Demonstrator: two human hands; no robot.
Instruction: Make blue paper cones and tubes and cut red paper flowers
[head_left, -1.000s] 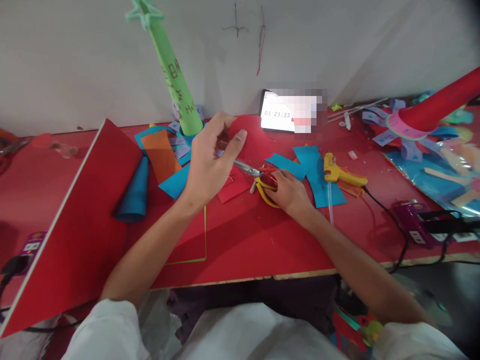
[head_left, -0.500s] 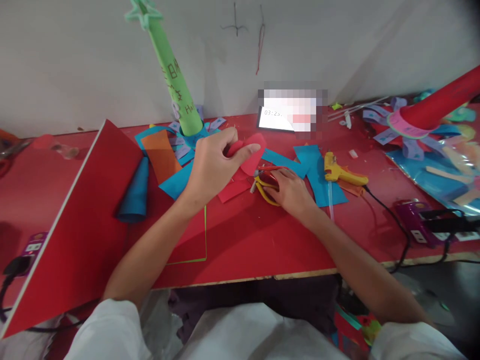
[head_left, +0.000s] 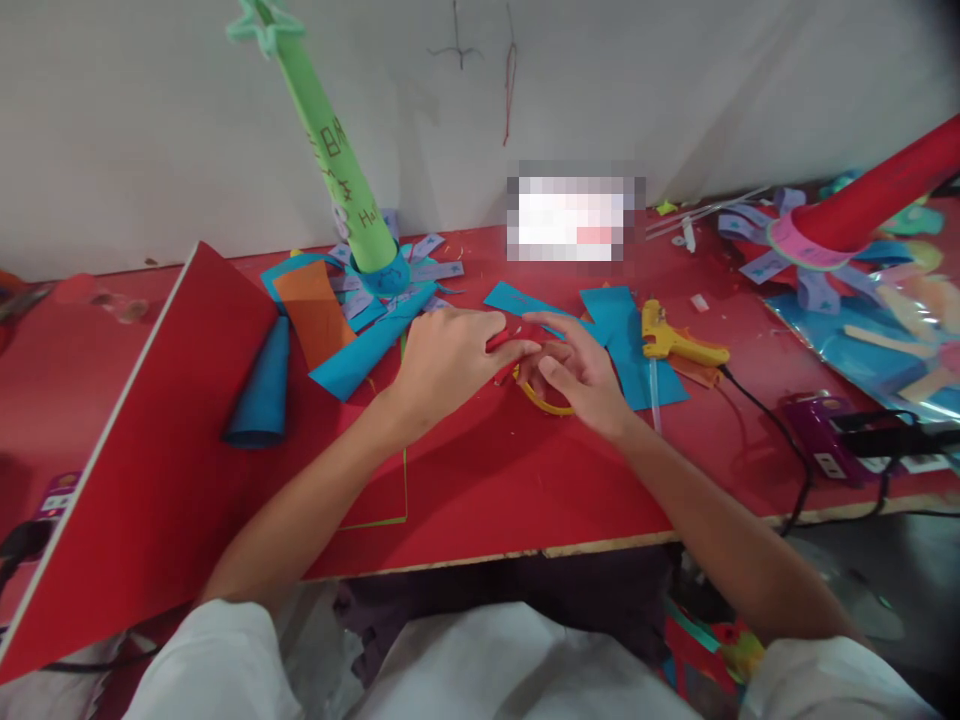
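My left hand (head_left: 454, 360) is closed on a red piece of paper (head_left: 517, 332), pinched between thumb and fingers above the table. My right hand (head_left: 581, 375) is right beside it, fingers curved and apart, with the index finger at the paper's far edge. Whether that finger presses on the paper, I cannot tell. Below the right hand lies a yellow-handled tool (head_left: 553, 408), mostly hidden by the fingers. A rolled blue paper strip (head_left: 375, 345) lies left of the hands, and cut blue paper (head_left: 630, 350) lies to their right.
A yellow glue gun (head_left: 686, 348) with a black cord lies to the right. A green paper tower (head_left: 341, 170) stands at the back left. A red board (head_left: 150, 450) leans near a blue cone (head_left: 262, 390). A purple power strip (head_left: 817, 440) sits at right.
My right hand has let go of the yellow-handled tool and come up to the red paper. My left hand has moved slightly right and down with the paper, now mostly covered by fingers.
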